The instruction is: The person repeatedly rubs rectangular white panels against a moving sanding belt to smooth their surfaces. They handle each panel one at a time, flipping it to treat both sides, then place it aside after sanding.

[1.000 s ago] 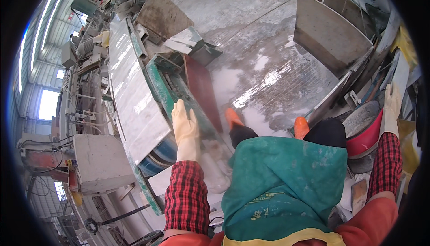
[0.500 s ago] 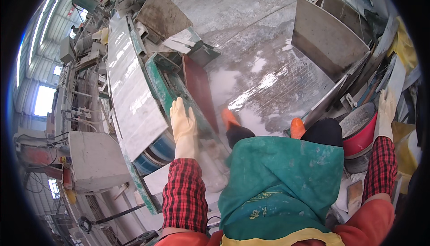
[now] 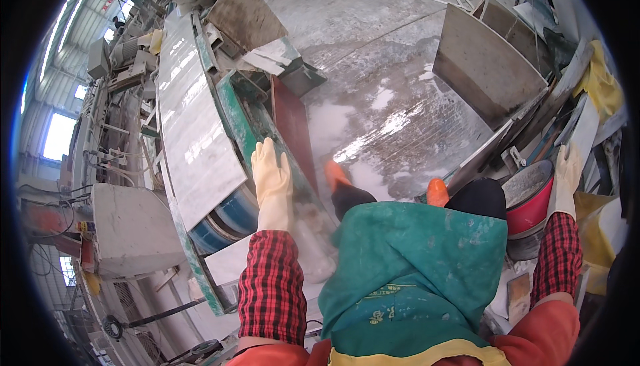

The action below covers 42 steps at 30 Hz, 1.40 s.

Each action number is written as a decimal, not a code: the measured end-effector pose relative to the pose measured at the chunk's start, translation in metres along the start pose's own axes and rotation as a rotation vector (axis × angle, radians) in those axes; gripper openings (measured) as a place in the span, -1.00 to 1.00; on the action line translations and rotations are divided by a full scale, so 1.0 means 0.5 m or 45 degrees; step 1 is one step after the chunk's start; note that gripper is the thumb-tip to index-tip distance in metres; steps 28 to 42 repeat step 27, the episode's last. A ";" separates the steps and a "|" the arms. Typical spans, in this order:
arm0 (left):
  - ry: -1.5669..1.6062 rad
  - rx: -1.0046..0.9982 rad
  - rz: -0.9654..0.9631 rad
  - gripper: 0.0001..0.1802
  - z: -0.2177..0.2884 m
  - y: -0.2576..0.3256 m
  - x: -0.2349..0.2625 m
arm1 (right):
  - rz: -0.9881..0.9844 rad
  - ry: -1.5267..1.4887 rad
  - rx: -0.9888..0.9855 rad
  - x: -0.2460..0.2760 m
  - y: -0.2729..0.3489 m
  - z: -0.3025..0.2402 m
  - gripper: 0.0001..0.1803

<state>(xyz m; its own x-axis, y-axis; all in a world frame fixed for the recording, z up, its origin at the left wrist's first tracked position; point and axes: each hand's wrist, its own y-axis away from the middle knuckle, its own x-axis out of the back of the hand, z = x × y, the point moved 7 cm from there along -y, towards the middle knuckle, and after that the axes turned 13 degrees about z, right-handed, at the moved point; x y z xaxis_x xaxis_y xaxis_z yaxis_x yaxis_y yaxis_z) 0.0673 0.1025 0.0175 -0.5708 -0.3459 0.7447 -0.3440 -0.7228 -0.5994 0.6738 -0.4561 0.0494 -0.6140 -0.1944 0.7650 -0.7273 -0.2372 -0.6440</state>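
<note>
My left hand (image 3: 272, 176), in a cream rubber glove, stretches out with its fingers extended and nothing held. It is beside the green metal frame (image 3: 235, 109) of a long machine, to the right of a glossy pale stone slab (image 3: 193, 119). Under the slab's near end shows a blue roller or drum (image 3: 235, 214). My right hand (image 3: 567, 173), gloved the same way, extends with straightened fingers at the far right. A red bucket (image 3: 532, 209) with a grey, crusted top stands just left of it; whether the glove touches anything there cannot be made out.
Wet concrete floor (image 3: 387, 106) lies ahead, with white residue. Large upright panels (image 3: 490, 63) lean at the right, near stacked slabs and yellow sheeting (image 3: 603, 86). A reddish-brown board (image 3: 293, 126) stands along the machine. A pale block-shaped housing (image 3: 133, 229) sits at left.
The whole view has shifted slightly. My right hand appears a little lower and further left; my left hand keeps nearly the same place and pose. The slab shows no clear movement of its own.
</note>
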 end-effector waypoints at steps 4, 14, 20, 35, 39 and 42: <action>-0.029 0.047 -0.015 -0.45 -0.003 0.002 -0.008 | -0.049 0.037 -0.004 0.015 0.006 -0.009 -0.38; -0.058 0.076 -0.069 -0.47 0.006 -0.006 0.007 | -0.062 -0.044 -0.020 0.031 0.018 -0.029 -0.39; -0.082 0.067 -0.020 -0.46 0.002 -0.003 0.000 | -0.027 -0.031 -0.004 0.038 0.029 -0.031 -0.40; -0.077 0.067 -0.032 -0.41 -0.009 0.003 -0.007 | -0.060 -0.065 -0.053 0.029 0.041 -0.030 -0.39; -0.077 0.067 -0.032 -0.41 -0.009 0.003 -0.007 | -0.060 -0.065 -0.053 0.029 0.041 -0.030 -0.39; -0.077 0.067 -0.032 -0.41 -0.009 0.003 -0.007 | -0.060 -0.065 -0.053 0.029 0.041 -0.030 -0.39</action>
